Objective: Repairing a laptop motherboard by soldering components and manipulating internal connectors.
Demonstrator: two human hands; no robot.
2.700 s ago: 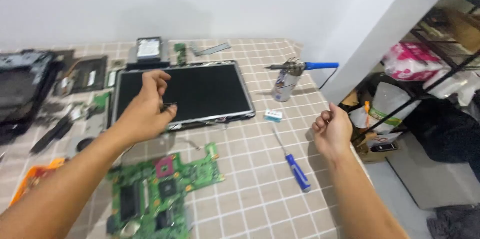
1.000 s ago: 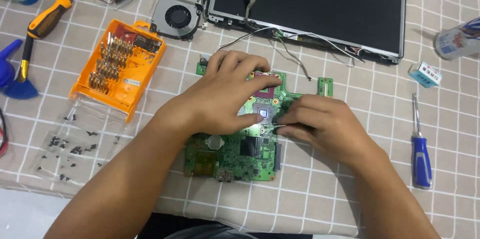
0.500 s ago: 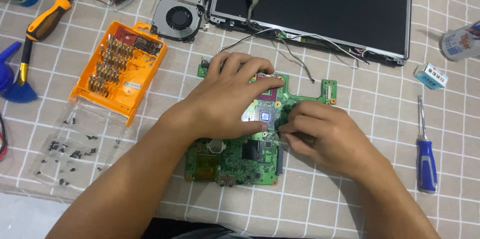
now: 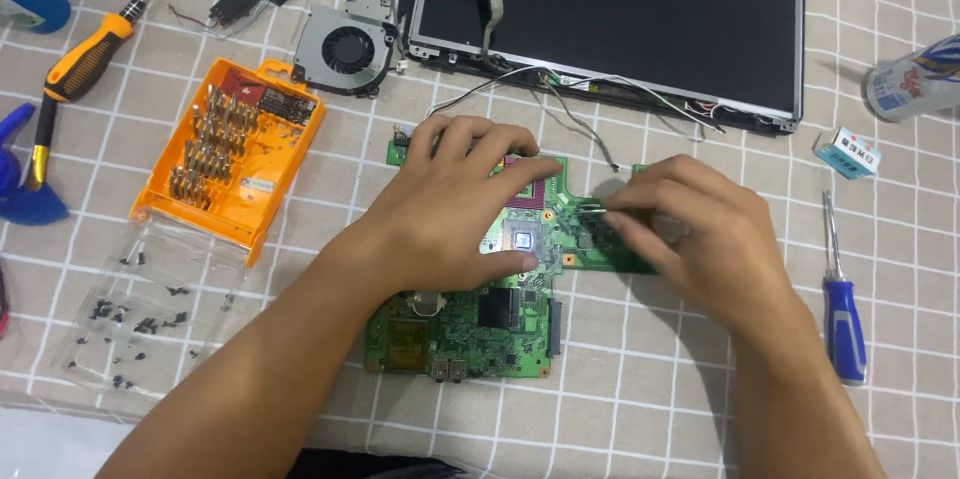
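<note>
A green laptop circuit board (image 4: pixel 470 324) lies flat on the table (image 4: pixel 650 399), which is covered with a beige cloth of white grid lines. The left hand (image 4: pixel 455 209) rests palm-down on the upper half of the board, its fingers (image 4: pixel 480 139) spread wide and pressing on it, the thumb lying beside the bare silver chip (image 4: pixel 522 239). The right hand (image 4: pixel 700 234) sits at the board's right edge with its fingers (image 4: pixel 650 201) pinched narrowly on a thin metal tool (image 4: pixel 592 208), whose tip meets the board just right of the chip; what kind of tool it is cannot be told.

Above the board lies a dark flat laptop screen panel (image 4: pixel 640 9), with thin wires (image 4: pixel 560 89) trailing from its lower edge toward the board. A round black cooling fan (image 4: pixel 348 51) sits left of the panel. An open orange plastic case of screwdriver bits (image 4: pixel 235 154) stands left of the left hand, and below it a clear plastic sheet (image 4: pixel 140 309) carries small dark screws. A blue-handled screwdriver (image 4: pixel 843 314) lies right of the right hand, well apart from it.
</note>
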